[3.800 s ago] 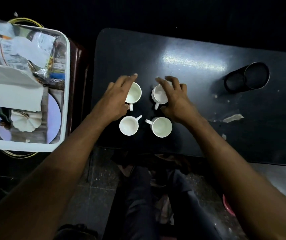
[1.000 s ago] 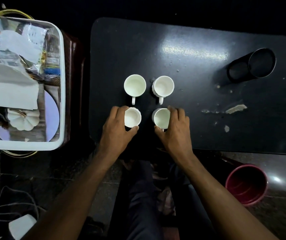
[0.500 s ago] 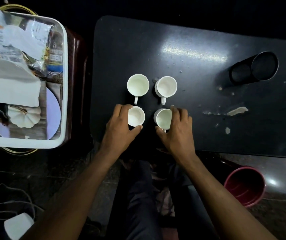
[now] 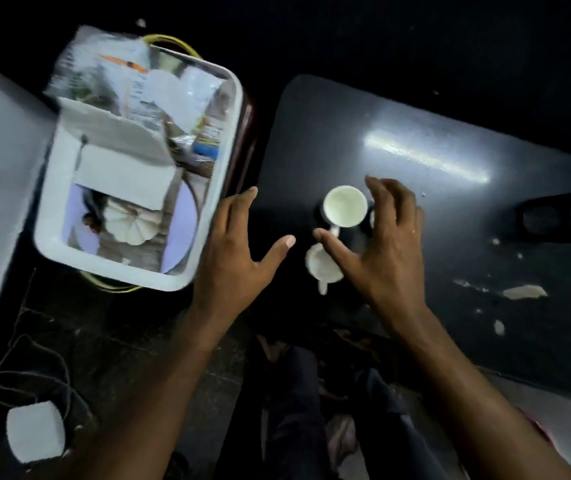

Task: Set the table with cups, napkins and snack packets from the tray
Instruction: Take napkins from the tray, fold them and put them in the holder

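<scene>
Both hands spread, grasping nothing.
White rectangular plastic tray [image 4: 221,188] holds folded white napkins [image 4: 121,161] and clear snack packets [image 4: 159,88]. Left hand [image 4: 239,251] beside it; right hand [image 4: 384,244] above empty white ceramic cups [image 4: 343,206] on dark table [image 4: 450,188].

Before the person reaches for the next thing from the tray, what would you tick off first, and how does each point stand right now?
1. Left hand free: ok, open and empty, beside the tray.
2. Right hand free: ok, fingers spread above the cups, gripping nothing.
3. Cups on the table: cannot tell. The upper left cup and lower left cup show; the right hand covers the rest.
4. Napkins in the tray: ok, white sheets lie there.
5. Snack packets in the tray: ok, piled at its far end.
6. Sharp view: not ok, blurred.
</scene>
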